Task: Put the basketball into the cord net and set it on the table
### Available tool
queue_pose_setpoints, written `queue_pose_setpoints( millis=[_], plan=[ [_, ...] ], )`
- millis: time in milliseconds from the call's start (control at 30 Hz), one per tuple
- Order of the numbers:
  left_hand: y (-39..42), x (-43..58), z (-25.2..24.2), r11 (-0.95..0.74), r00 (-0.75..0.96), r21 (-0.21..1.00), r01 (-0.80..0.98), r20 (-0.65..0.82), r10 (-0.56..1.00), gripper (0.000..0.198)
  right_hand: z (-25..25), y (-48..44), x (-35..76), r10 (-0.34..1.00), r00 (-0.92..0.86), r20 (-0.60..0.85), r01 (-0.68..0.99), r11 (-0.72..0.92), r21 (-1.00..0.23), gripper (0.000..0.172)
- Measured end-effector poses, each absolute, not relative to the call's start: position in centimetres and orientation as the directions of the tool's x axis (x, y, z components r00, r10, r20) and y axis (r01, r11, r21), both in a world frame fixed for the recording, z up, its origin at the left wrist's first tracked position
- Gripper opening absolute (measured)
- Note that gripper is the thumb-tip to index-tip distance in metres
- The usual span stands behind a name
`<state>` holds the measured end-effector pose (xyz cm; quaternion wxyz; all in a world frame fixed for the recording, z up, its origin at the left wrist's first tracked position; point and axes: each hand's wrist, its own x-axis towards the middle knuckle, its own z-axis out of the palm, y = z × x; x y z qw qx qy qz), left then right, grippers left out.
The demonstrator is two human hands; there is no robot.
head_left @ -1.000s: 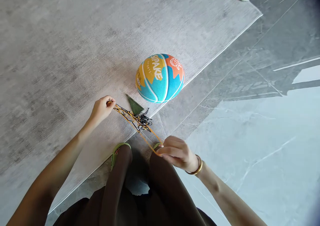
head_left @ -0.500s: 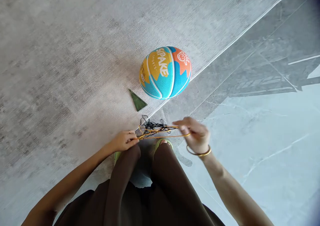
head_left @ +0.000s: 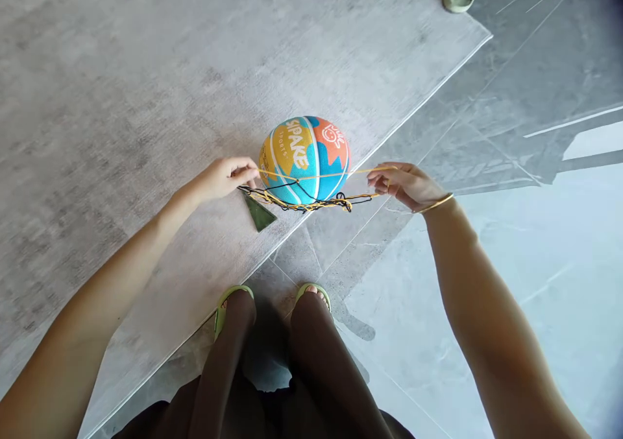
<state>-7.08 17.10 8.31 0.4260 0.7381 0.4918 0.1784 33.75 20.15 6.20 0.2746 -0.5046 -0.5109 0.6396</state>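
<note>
Your left hand [head_left: 231, 176] pinches one end of the net [head_left: 343, 201]; your right hand [head_left: 406, 185] grasps the other. Both stretch it before the ball [head_left: 296, 150] (resting on the rug [head_left: 146, 69]).

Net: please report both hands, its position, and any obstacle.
Left hand and right hand hold net between them. Net crosses ball in view, contact unclear. Green triangle close to ball, possibly in the way.
</note>
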Motion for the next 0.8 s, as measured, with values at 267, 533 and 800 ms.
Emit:
queue_pose_setpoints(
  millis=[267, 533, 800],
  plan=[
    [23.7, -5.8, 10.8, -0.242, 0.531, 0.742, 0.625, -0.177, 0.829, 0.024, 7.4, 26.5, 33.4, 0.917, -0.205, -0.341, -0.008, -0.350, -0.937, 0.034],
    [26.9, -2.7, 7.4, 0.142, 0.109, 0.969, 0.203, -0.167, 0.980, 0.027, 4.1, 29.4, 30.3, 0.797, -0.143, -0.586, -0.031, -0.596, -0.803, 0.042],
    [30.0, -1.3, 2.0, 0.557, -0.121, 0.807, -0.194, -0.584, 0.803, 0.022, 0.4, 29.2, 28.7, 0.663, -0.081, -0.744, -0.221, -0.740, -0.635, 0.041]
  ],
)
